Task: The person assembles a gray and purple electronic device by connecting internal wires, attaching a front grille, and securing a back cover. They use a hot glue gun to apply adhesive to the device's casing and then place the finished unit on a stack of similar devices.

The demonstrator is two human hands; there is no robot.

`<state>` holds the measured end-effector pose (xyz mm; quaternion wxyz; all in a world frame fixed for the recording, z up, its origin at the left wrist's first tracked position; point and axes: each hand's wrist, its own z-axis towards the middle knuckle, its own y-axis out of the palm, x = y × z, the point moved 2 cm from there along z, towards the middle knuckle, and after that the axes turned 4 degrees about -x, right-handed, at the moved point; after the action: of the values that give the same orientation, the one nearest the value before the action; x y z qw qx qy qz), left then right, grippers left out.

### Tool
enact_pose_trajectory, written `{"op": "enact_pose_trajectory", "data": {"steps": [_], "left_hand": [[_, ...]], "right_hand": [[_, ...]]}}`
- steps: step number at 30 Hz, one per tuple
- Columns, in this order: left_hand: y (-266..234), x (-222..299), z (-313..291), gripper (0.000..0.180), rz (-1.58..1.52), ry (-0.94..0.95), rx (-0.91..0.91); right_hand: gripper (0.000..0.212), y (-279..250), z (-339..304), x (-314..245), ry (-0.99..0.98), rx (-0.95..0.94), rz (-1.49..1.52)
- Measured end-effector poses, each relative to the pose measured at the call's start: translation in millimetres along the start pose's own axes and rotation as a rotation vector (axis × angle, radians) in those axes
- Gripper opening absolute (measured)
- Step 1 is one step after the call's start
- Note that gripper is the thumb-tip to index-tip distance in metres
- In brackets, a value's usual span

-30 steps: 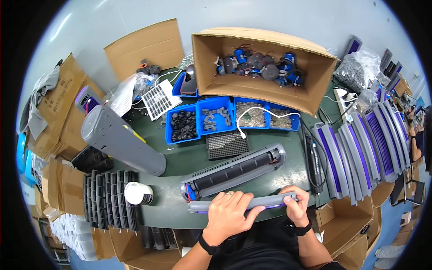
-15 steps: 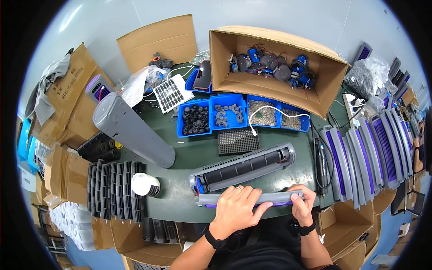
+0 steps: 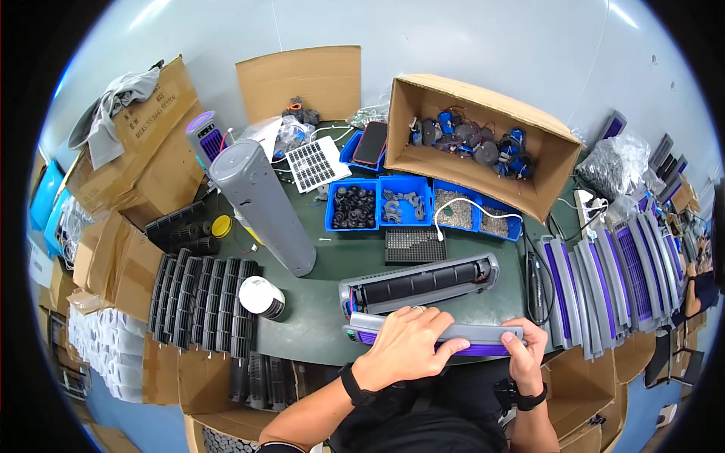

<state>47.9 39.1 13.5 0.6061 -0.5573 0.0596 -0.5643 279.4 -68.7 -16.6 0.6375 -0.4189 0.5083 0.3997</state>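
A long grey panel with a purple grille [image 3: 483, 349] lies level in front of me at the table's near edge. My left hand [image 3: 408, 343] is closed over its left half, fingers on the far edge and thumb along the front. At the right end, my right hand [image 3: 525, 351] pinches the panel between thumb and fingers. Just beyond it rests an open grey tower-fan housing [image 3: 483, 281], with a black cylindrical rotor [image 3: 415, 283] inside and coloured wires at its left end.
A grey cylindrical tower [image 3: 264, 204] stands left, near a white tub [image 3: 260, 296] and black rotors [image 3: 204, 298]. Blue bins [image 3: 353, 225] of small parts and a carton [image 3: 483, 98] of motors sit behind. Purple-grey panels [image 3: 604, 283] line the right, beside a black corded tool [image 3: 535, 287].
The panel has tipped in my hands, so more of its purple grille shows. Both hands keep their grip. The whole view has shifted slightly.
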Motion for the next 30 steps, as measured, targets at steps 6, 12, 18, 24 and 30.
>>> {"op": "enact_pose_trajectory", "data": {"steps": [6, 12, 18, 24, 30], "left_hand": [[-18.6, 15.0, 0.1, 0.041, -0.052, 0.021, 0.068], [-59.1, 28.1, 15.8, 0.031, -0.466, -0.149, -0.027], [-62.6, 33.9, 29.8, 0.040, -0.925, -0.216, -0.054], [-89.7, 19.5, 54.2, 0.118, -0.536, 0.225, -0.452], [37.0, 41.6, 109.5, 0.132, -0.167, 0.443, -0.643]], "right_hand": [[0.041, -0.2, 0.6, -26.1, -0.110, -0.076, 0.193], [0.094, 46.2, -12.0, -20.8, -0.104, -0.347, 0.656], [0.023, 110.2, -24.6, -26.6, -0.068, -0.307, 0.610], [0.034, -3.9, -31.7, -112.2, -0.076, -0.089, 0.535], [0.034, -102.1, -8.4, -170.4, -0.085, 0.047, 0.494]]}}
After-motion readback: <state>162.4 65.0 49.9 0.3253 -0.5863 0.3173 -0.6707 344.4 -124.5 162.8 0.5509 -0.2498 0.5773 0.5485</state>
